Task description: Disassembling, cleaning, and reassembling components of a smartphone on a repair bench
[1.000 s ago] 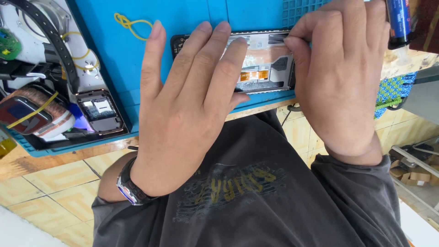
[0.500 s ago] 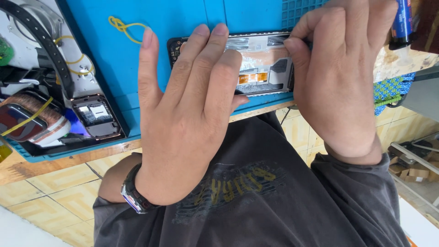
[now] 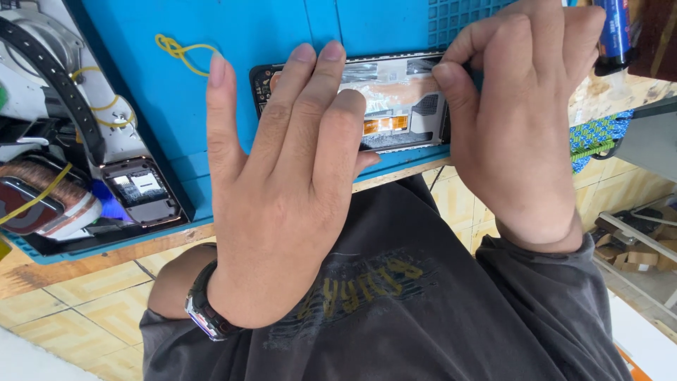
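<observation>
The opened phone [image 3: 395, 106] lies on the blue mat [image 3: 233, 92] at the desk's near edge, long axis left-right. The left hand [image 3: 282, 204] presses flat, fingers spread; the right hand [image 3: 515, 127] pinches its right end.

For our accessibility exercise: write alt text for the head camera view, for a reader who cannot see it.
Two hands press on an opened phone lying on a blue work mat: the left hand flat across it, the right hand pinching its end. A yellow rubber band lies nearby on the mat.
</observation>
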